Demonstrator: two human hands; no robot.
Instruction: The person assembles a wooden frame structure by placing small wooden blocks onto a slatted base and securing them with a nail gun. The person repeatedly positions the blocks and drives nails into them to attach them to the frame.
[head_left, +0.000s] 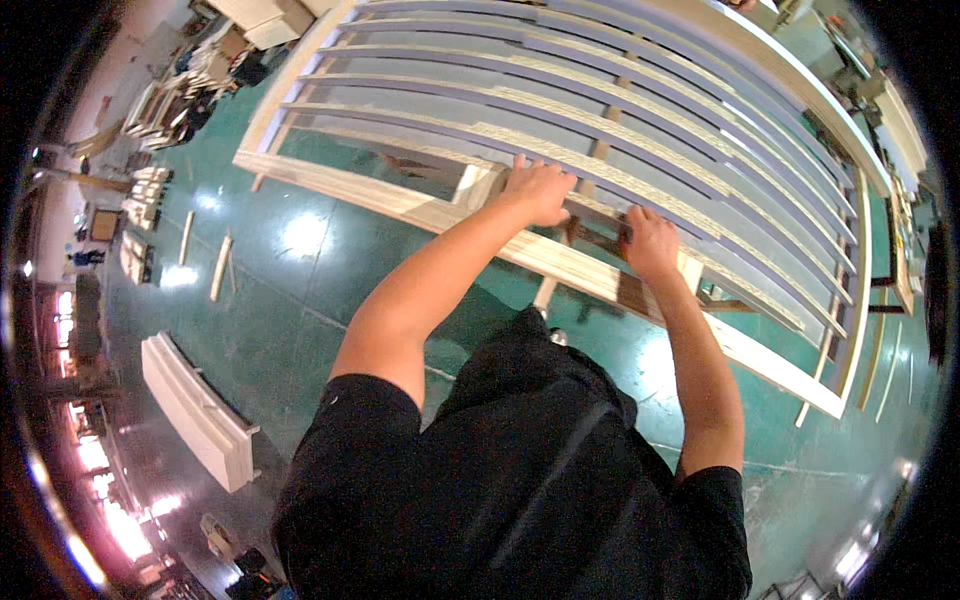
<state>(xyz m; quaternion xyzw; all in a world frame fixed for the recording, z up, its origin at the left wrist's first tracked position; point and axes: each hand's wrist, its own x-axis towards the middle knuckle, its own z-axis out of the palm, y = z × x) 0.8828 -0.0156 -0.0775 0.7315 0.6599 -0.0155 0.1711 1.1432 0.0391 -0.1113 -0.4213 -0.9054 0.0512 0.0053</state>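
A large pale wooden frame (380, 196) with several long parallel slats lies across the view before me. My left hand (538, 192) reaches over the front rail, its fingers bent over the nearest slat (750, 287) and its thumb on the near side. Just left of that hand, a short wooden block (480, 184) spans between rail and slat. To the right, my right hand (652, 240) is closed by the same slat, curled round a small dark thing with an orange-red spot, mostly hidden by the fingers. Beside its wrist is another short block (690, 267).
On the green floor at the lower left lies a stack of long white boards (198, 412). Loose wooden strips (221, 268) lie left of the frame, with piled wood pieces (180, 105) farther back. A bench with boards (897, 125) stands at the right.
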